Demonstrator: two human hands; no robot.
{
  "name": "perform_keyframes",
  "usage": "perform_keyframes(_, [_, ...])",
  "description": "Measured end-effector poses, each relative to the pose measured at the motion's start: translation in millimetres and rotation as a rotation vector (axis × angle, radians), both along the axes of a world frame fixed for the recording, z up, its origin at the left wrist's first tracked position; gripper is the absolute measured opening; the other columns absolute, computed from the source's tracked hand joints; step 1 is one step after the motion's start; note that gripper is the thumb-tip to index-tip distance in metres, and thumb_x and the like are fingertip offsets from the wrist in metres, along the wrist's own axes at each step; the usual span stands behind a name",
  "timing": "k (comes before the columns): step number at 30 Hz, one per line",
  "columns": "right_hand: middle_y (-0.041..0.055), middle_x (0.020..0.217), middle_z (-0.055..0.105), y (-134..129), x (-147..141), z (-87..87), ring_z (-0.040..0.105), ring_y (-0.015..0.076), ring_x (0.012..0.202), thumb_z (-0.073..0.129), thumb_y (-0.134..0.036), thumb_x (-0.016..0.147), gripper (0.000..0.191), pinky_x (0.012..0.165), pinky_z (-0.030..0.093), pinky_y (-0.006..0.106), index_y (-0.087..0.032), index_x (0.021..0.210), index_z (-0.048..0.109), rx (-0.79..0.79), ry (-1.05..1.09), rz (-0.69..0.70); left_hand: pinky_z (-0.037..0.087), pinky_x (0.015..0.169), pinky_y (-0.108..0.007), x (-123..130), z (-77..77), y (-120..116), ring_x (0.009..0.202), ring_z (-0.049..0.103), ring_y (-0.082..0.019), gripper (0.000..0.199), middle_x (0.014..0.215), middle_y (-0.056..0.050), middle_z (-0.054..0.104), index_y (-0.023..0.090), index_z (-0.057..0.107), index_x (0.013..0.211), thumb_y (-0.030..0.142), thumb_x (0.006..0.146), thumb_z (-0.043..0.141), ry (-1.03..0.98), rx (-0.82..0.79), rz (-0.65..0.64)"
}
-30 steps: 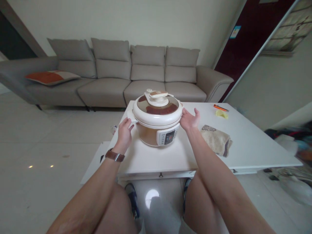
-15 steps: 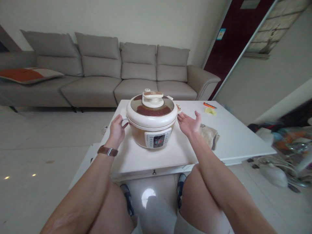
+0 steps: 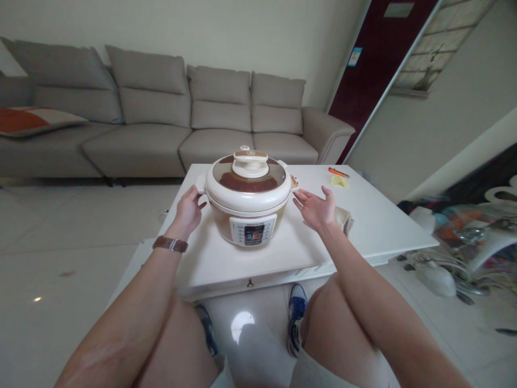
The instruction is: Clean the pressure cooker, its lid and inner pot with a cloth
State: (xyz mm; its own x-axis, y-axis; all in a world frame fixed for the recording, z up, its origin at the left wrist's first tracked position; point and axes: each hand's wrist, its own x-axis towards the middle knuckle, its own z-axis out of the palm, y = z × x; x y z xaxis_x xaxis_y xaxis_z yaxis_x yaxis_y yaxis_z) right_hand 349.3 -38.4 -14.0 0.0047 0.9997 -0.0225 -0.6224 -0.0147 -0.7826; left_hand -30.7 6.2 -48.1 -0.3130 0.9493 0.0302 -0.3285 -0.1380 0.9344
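A white and beige electric cooker [image 3: 247, 202] stands upright on the white table [image 3: 283, 264], its lid closed and its control panel [image 3: 253, 231] facing me. My left hand [image 3: 189, 210] is at the cooker's left side handle, with its fingers curled around the handle's end. On the other side, my right hand [image 3: 317, 209] is palm up with fingers spread, its fingertips at or just under the right side handle [image 3: 294, 184]. Whether those fingertips touch the handle is hard to tell. Behind my right wrist lies a folded beige cloth [image 3: 344, 220].
An orange cutter [image 3: 338, 172] and a yellow paper [image 3: 339, 181] lie at the table's back right. Beyond the table stands a grey sofa [image 3: 218, 116]. Cables and assorted items [image 3: 444, 275] are on the floor at the right. A drawer knob [image 3: 250, 283] faces my legs.
The view has turned slightly to the right. My right hand's fingers are spread a little more. Both hands remain beside the cooker's handles.
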Motion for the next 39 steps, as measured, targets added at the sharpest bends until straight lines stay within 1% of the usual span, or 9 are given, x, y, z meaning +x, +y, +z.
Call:
perform_keyframes(5, [0.0112, 0.098, 0.079, 4, 2, -0.3, 0.068, 0.0302, 0.116, 0.054, -0.057, 0.088, 0.037, 0.101, 0.053, 0.049, -0.024, 0.093, 0.069, -0.004, -0.033, 0.000, 0.048, 0.088, -0.034, 1, -3.5, -2, 0.117, 0.062, -0.022, 0.018, 0.125, -0.005, 0.071, 0.026, 0.066, 0.098, 0.042, 0.093, 0.059, 0.020, 0.003, 0.016])
perform_keyframes(9, [0.0104, 0.101, 0.079, 5, 1, 0.1, 0.067, 0.0289, 0.118, 0.054, -0.053, 0.089, 0.034, 0.100, 0.053, 0.047, -0.024, 0.094, 0.069, -0.012, -0.032, -0.005, 0.047, 0.087, -0.033, 3, -4.2, -2, 0.113, 0.063, -0.022, 0.019, 0.122, -0.004, 0.071, 0.026, 0.065, 0.096, 0.043, 0.093, 0.058, 0.019, 0.005, 0.002])
perform_keyframes(15, [0.0098, 0.104, 0.079, 8, -2, -2.6, 0.067, 0.0272, 0.119, 0.054, -0.053, 0.091, 0.033, 0.100, 0.052, 0.043, -0.024, 0.096, 0.069, -0.028, -0.037, -0.020, 0.048, 0.088, -0.035, 4, -3.9, -2, 0.116, 0.063, -0.023, 0.025, 0.124, -0.005, 0.071, 0.025, 0.065, 0.097, 0.049, 0.091, 0.060, 0.012, 0.006, 0.007])
perform_keyframes(19, [0.0082, 0.101, 0.081, 13, -1, -6.8, 0.069, 0.0266, 0.114, 0.050, -0.048, 0.092, 0.032, 0.099, 0.052, 0.043, -0.024, 0.092, 0.071, -0.007, -0.064, -0.038, 0.050, 0.090, -0.036, 4, -5.4, -2, 0.116, 0.064, -0.022, 0.026, 0.125, -0.004, 0.071, 0.026, 0.065, 0.095, 0.051, 0.090, 0.062, 0.036, 0.016, 0.012])
perform_keyframes(23, [0.0072, 0.097, 0.080, 20, 1, -12.6, 0.069, 0.0269, 0.114, 0.055, -0.047, 0.088, 0.027, 0.098, 0.052, 0.043, -0.025, 0.086, 0.070, 0.011, -0.116, -0.071, 0.049, 0.090, -0.036, 3, -8.4, -1, 0.116, 0.064, -0.023, 0.027, 0.125, -0.004, 0.071, 0.026, 0.065, 0.094, 0.052, 0.089, 0.063, 0.039, 0.024, 0.015])
perform_keyframes(27, [0.0051, 0.102, 0.079, 27, 3, -20.2, 0.068, 0.0265, 0.117, 0.062, -0.049, 0.081, 0.026, 0.096, 0.052, 0.040, -0.025, 0.084, 0.070, 0.064, -0.260, -0.122, 0.047, 0.090, -0.037, 1, -10.6, 1, 0.121, 0.062, -0.025, 0.028, 0.126, -0.005, 0.070, 0.026, 0.065, 0.097, 0.053, 0.089, 0.062, 0.027, 0.016, 0.004])
perform_keyframes(30, [0.0035, 0.111, 0.078, 28, 3, -22.8, 0.067, 0.0267, 0.118, 0.066, -0.049, 0.077, 0.027, 0.093, 0.053, 0.038, -0.025, 0.087, 0.073, 0.150, -0.455, -0.183, 0.046, 0.089, -0.037, 0, -11.1, 1, 0.124, 0.059, -0.027, 0.028, 0.128, -0.005, 0.070, 0.027, 0.066, 0.100, 0.052, 0.090, 0.062, 0.018, 0.006, 0.003])
perform_keyframes(34, [0.0040, 0.114, 0.076, 23, 3, -18.1, 0.065, 0.0262, 0.115, 0.069, -0.045, 0.078, 0.028, 0.093, 0.054, 0.038, -0.025, 0.095, 0.077, 0.228, -0.713, -0.217, 0.044, 0.087, -0.036, 0, -10.6, 1, 0.124, 0.059, -0.027, 0.029, 0.127, -0.005, 0.069, 0.027, 0.065, 0.100, 0.053, 0.088, 0.062, 0.012, 0.010, -0.001])
perform_keyframes(39, [0.0052, 0.111, 0.076, 19, 3, -13.4, 0.065, 0.0256, 0.110, 0.069, -0.047, 0.079, 0.030, 0.092, 0.055, 0.040, -0.023, 0.097, 0.076, 0.228, -0.820, -0.227, 0.044, 0.083, -0.034, 3, -9.0, 0, 0.121, 0.059, -0.027, 0.033, 0.126, -0.005, 0.068, 0.026, 0.063, 0.097, 0.055, 0.082, 0.067, -0.014, 0.017, 0.006])
